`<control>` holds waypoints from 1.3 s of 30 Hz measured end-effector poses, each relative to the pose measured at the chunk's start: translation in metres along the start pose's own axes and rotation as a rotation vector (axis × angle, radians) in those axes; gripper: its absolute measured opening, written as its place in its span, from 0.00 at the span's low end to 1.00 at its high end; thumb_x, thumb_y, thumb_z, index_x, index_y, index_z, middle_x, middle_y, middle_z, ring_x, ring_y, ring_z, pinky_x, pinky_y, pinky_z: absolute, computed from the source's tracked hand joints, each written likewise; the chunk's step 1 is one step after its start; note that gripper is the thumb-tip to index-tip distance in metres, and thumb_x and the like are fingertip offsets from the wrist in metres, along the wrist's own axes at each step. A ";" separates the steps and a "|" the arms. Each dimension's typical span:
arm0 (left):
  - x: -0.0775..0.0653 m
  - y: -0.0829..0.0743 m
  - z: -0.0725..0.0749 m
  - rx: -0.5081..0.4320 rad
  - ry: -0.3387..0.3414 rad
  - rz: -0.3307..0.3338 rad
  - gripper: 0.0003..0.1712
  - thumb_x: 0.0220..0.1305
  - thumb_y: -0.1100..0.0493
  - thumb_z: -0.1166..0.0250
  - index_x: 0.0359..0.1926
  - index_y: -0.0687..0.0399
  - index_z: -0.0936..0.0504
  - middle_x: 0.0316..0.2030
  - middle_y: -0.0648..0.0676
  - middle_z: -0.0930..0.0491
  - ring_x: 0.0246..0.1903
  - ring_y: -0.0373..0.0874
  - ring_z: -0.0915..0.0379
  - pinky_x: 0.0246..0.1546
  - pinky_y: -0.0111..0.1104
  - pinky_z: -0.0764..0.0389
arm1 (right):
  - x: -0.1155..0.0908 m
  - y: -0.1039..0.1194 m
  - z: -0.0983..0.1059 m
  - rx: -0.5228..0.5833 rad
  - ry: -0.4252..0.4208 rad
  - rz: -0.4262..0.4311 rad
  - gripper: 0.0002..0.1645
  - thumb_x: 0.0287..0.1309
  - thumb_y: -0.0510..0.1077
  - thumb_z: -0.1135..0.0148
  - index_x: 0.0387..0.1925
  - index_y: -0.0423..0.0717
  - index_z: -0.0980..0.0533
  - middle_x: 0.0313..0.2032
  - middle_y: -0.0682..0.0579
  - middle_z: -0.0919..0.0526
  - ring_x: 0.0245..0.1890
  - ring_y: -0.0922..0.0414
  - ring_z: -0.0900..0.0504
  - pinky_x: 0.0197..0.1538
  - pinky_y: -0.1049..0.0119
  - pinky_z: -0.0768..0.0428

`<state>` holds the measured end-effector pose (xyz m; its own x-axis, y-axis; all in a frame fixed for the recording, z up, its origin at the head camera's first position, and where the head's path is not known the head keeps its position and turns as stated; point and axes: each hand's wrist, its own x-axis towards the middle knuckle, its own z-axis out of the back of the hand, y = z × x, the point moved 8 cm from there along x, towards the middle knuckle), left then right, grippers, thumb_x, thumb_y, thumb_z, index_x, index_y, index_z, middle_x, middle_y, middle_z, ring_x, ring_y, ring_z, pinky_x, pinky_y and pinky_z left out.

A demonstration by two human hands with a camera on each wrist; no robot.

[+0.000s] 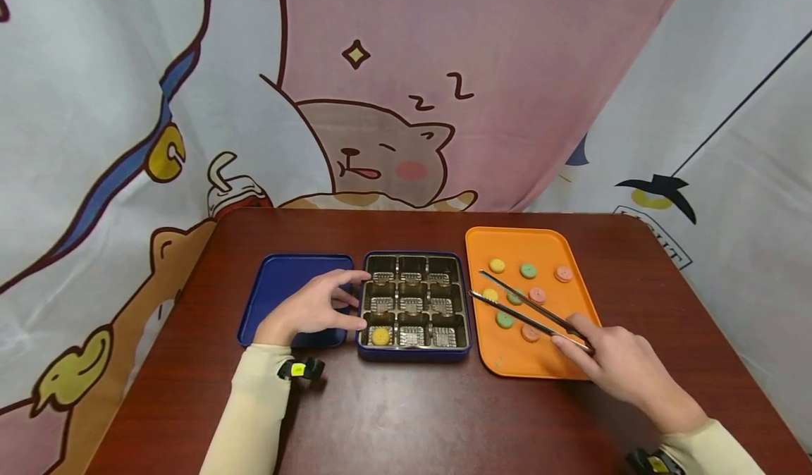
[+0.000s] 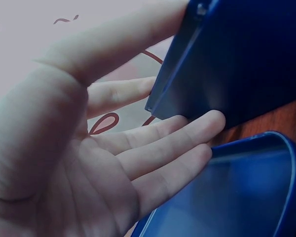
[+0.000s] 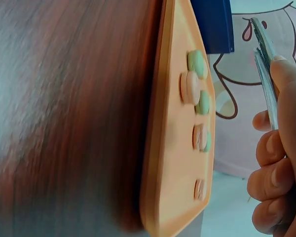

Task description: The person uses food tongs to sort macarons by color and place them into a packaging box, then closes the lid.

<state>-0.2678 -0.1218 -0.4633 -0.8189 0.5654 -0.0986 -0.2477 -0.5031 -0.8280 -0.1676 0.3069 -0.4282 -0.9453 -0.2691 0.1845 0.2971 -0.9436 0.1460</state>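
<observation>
My right hand [image 1: 624,366] grips a pair of metal tongs [image 1: 526,313], their arms spread and tips over the left part of an orange tray [image 1: 552,246]. On the tray lie several macarons: yellow [image 1: 497,266], green [image 1: 528,270] and pink [image 1: 563,273]. At the left side of a dark blue box [image 1: 415,355], my left hand [image 1: 311,306] has its thumb and forefinger touching the rim, fingers loosely extended. The box holds a divided insert [image 1: 412,304], with one yellow macaron [image 1: 380,336] in its front-left compartment. In the right wrist view the tong tips [image 3: 256,37] show nothing between them.
A blue lid-like tray [image 1: 263,306] lies left of the box, partly under my left hand. All stand on a dark red-brown wooden table [image 1: 393,411]. A cloth [image 1: 507,73] printed with cartoon animals hangs behind the table and at its sides.
</observation>
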 end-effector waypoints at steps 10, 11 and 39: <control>0.000 0.000 0.000 -0.002 -0.001 0.004 0.50 0.58 0.49 0.18 0.78 0.47 0.32 0.73 0.59 0.33 0.55 0.49 0.17 0.61 0.51 0.18 | -0.007 -0.021 -0.007 -0.011 0.057 -0.063 0.17 0.70 0.62 0.34 0.38 0.57 0.27 0.16 0.62 0.42 0.15 0.63 0.40 0.19 0.67 0.42; 0.000 0.000 0.000 -0.001 -0.001 0.006 0.50 0.58 0.49 0.18 0.78 0.46 0.32 0.73 0.59 0.33 0.55 0.49 0.17 0.61 0.51 0.18 | -0.008 -0.023 -0.008 -0.009 0.063 -0.070 0.17 0.70 0.62 0.34 0.38 0.57 0.27 0.15 0.62 0.41 0.15 0.63 0.40 0.19 0.67 0.41; 0.000 0.001 -0.001 0.002 -0.010 0.004 0.50 0.58 0.50 0.18 0.78 0.47 0.32 0.74 0.59 0.33 0.55 0.49 0.17 0.60 0.51 0.17 | -0.001 -0.027 -0.013 -0.083 0.102 -0.083 0.19 0.69 0.64 0.34 0.40 0.54 0.23 0.14 0.59 0.41 0.15 0.59 0.39 0.16 0.64 0.41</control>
<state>-0.2674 -0.1220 -0.4644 -0.8248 0.5572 -0.0962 -0.2458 -0.5065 -0.8265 -0.1760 0.3306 -0.4446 -0.9762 -0.2038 0.0745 0.2093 -0.9750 0.0745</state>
